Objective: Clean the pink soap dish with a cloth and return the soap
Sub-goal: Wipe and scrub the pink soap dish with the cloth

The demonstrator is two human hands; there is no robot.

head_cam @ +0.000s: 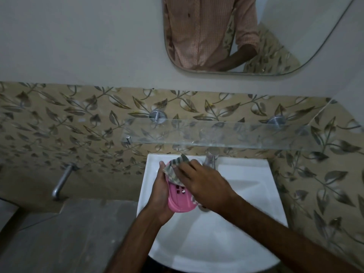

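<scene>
The pink soap dish [180,200] is held over the white sink [246,194], its slotted inside facing me. My left hand [159,194] cups it from the left and underneath. My right hand [202,184] presses a checked cloth [174,170] onto the dish's far end. The cloth covers the upper part of the dish. No soap shows anywhere in this view.
A chrome tap [210,160] stands at the sink's back edge, just behind my right hand. A glass shelf [216,134] hangs above the sink on two metal mounts. A second tap [61,184] juts from the leaf-patterned tiled wall at left. A mirror [256,36] hangs above.
</scene>
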